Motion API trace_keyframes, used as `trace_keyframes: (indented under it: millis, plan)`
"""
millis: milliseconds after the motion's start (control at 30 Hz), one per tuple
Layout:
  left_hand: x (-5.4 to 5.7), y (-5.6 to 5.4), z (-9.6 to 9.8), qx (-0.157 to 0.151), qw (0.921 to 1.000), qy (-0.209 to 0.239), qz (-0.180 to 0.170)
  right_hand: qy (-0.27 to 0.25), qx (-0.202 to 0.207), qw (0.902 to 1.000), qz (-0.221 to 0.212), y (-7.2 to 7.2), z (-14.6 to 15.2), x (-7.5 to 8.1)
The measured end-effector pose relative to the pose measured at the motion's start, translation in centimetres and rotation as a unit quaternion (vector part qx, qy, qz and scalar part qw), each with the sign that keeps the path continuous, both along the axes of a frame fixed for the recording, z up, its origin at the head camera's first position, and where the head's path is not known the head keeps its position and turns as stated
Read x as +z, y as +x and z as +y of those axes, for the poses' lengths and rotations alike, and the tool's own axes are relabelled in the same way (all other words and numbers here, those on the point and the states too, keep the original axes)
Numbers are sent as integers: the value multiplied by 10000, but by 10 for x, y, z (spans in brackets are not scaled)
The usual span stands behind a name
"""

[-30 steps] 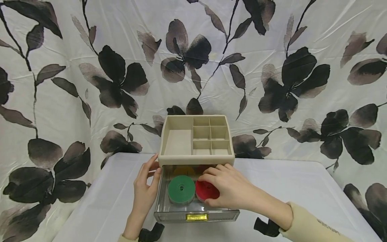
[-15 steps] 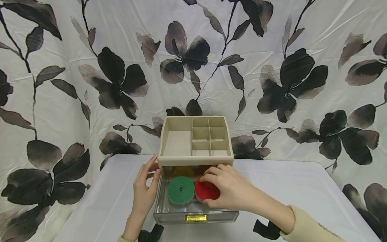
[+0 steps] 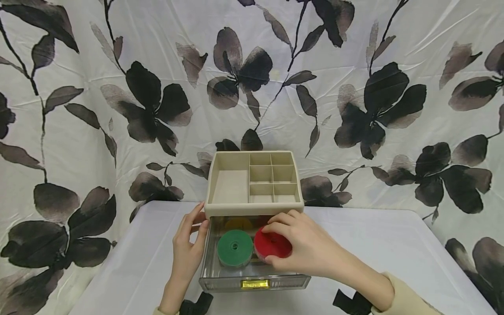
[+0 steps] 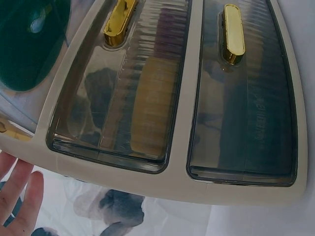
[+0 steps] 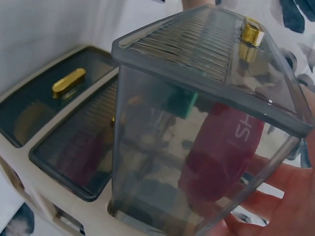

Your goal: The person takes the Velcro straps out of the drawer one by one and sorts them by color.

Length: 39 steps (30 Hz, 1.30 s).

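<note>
My right hand (image 3: 309,243) grips a round red roll (image 3: 273,243) with fingers at its far edge and thumb at its near edge. The roll is inside a pulled-out clear drawer (image 3: 220,283); through the drawer's side wall the right wrist view shows the red roll (image 5: 224,152) with white lettering. Left of it a green roll (image 3: 235,248) with a small centre hole lies in the same drawer. My left hand (image 3: 189,245) touches the left side of the cream organizer (image 3: 256,210) with loosely extended fingers; in the left wrist view its fingers (image 4: 32,201) are beside the cream frame.
Two shut drawers with gold handles (image 4: 234,34) sit below the pulled-out one, and a yellow roll (image 4: 155,105) shows through one front. The organizer's top has one large compartment (image 3: 230,186) and several small ones. A white-covered table (image 3: 374,236) meets a floral cloth (image 3: 157,109) behind.
The red roll has moved slightly right in my right hand and shows larger in the head view. My right hand has shifted right with it. The left hand stays at the organizer's side.
</note>
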<state>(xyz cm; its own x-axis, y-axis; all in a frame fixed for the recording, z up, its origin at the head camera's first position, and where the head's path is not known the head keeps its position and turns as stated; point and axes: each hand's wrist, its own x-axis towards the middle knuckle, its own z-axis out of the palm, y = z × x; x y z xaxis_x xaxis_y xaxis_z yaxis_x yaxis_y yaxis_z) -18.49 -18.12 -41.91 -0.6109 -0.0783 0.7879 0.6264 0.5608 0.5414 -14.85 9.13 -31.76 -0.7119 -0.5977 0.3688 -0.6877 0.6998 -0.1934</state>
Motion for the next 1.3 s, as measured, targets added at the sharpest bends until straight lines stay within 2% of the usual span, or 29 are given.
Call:
trace_keyframes:
  millis: [300,633,800,1033,1300]
  plan:
    - [-1,0,0,-32,10000,43,1,-300,-119,9994,94,6,8,7]
    - [0,0,1,-42,10000,65,28,-1064,-187,9941,-103,18,21,9]
    - [0,0,1,-34,9999,82,51,-1183,-278,9926,40,24,27,11]
    - [0,0,1,-18,9999,110,12,-1451,-417,9885,-71,31,35,15]
    - [-1,-1,1,-29,9999,121,-27,-1658,-579,9843,197,34,50,15]
